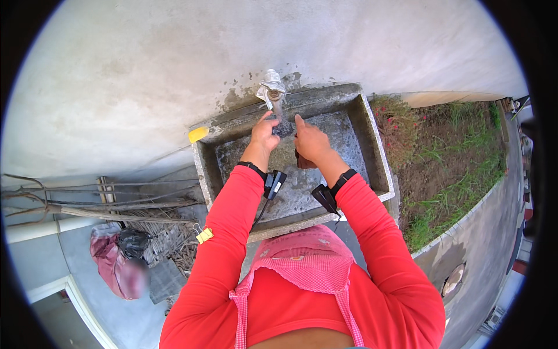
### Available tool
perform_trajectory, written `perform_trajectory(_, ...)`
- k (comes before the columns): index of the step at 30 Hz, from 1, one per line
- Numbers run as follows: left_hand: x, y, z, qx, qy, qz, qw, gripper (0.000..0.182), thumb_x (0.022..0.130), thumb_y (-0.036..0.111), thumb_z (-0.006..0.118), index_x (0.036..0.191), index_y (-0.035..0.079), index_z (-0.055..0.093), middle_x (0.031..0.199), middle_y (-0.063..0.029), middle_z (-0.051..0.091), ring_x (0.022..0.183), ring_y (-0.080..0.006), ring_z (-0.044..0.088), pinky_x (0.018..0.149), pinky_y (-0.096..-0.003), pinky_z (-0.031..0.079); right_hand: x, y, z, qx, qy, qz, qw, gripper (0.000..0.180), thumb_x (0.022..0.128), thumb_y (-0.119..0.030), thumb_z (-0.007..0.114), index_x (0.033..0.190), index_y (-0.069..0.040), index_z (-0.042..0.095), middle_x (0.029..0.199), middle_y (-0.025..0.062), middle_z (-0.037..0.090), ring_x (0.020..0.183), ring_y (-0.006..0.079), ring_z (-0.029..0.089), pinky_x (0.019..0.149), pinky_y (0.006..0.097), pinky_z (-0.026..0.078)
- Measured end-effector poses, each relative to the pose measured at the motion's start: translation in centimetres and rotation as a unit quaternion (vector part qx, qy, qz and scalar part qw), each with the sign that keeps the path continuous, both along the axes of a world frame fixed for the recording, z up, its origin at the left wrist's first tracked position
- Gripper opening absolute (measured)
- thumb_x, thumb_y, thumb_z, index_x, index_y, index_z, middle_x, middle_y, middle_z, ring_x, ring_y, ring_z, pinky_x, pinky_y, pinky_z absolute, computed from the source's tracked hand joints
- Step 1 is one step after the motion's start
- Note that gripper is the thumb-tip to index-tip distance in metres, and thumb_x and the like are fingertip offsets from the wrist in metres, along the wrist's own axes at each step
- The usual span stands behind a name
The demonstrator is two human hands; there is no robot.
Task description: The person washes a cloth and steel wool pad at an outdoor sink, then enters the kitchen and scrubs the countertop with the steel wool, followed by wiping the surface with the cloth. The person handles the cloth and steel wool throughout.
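Both my hands are over a rectangular stone wash basin (378,148) set against a wall. My left hand (265,134) is close beneath the tap (274,94), fingers apart, with nothing plainly in it. My right hand (310,138) has its index finger stretched towards the basin's back wall; a dark brown thing (304,161) shows under its palm, and its grip is partly hidden. Between the hands is a dark, wet-looking patch at the tap's outflow. White plastic or cloth is wrapped round the tap. Suds or water cover parts of the basin floor.
A yellow object (199,134) lies on the basin's back left corner. Long branches (126,214) reach the basin's left side, above a pink and black bundle (114,257). A yellow binder clip (203,234) is by my left sleeve. Right of the basin is a planted bed (449,161).
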State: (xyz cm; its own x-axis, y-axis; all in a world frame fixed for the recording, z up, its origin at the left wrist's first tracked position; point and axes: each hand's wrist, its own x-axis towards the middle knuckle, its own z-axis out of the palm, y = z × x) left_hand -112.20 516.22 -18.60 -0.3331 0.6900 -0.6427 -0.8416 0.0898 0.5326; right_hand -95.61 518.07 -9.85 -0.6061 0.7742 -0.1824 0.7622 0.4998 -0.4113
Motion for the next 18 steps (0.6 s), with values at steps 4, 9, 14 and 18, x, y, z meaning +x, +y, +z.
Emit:
perform_trajectory(4,1.1,0.6,-0.6,0.003,-0.104,-0.042,0.994,0.025,0.091,0.004,0.058,0.116,0.003,0.056,0.095,-0.0117,0.062,0.082,-0.0289,0.062,0.073,-0.0475,0.053,-1.0,0.1,0.0,-0.006,0.049,0.034,0.998,0.06,0.084,-0.016,0.062,0.138,-0.007,0.04,0.116,0.0175,0.062,0.107,0.0382,0.06,0.086,0.0481,0.051)
perform_trajectory(9,1.1,0.7,2.1,-0.031,-0.035,-0.054,0.997,0.025,0.095,0.021,0.057,0.113,0.004,0.055,0.099,-0.0105,0.062,0.088,-0.027,0.061,0.077,-0.0447,0.052,-1.9,1.0,0.2,-0.032,0.056,0.006,0.998,0.036,0.085,-0.027,0.061,0.116,-0.008,0.06,0.109,0.02,0.064,0.101,0.0392,0.061,0.082,0.0486,0.05)
perform_trajectory(14,1.4,-1.2,5.4,-0.011,0.092,-0.148,0.985,0.032,0.095,0.031,0.058,0.119,0.009,0.055,0.111,-0.0082,0.058,0.109,-0.022,0.053,0.084,-0.0442,0.049,-2.6,3.2,-0.2,-0.111,0.078,-0.031,0.99,0.041,0.089,-0.041,0.057,0.095,-0.001,0.066,0.097,0.0254,0.066,0.097,0.0424,0.063,0.082,0.0494,0.049)
perform_trajectory(18,1.1,-2.2,5.1,0.06,0.086,-0.145,0.984,0.03,0.096,0.029,0.059,0.119,0.011,0.056,0.113,-0.006,0.058,0.11,-0.0207,0.053,0.085,-0.0489,0.047,-3.1,4.1,-1.0,-0.15,0.071,-0.06,0.984,0.049,0.088,-0.047,0.057,0.09,0.001,0.066,0.094,0.0268,0.066,0.094,0.043,0.064,0.081,0.0482,0.05)
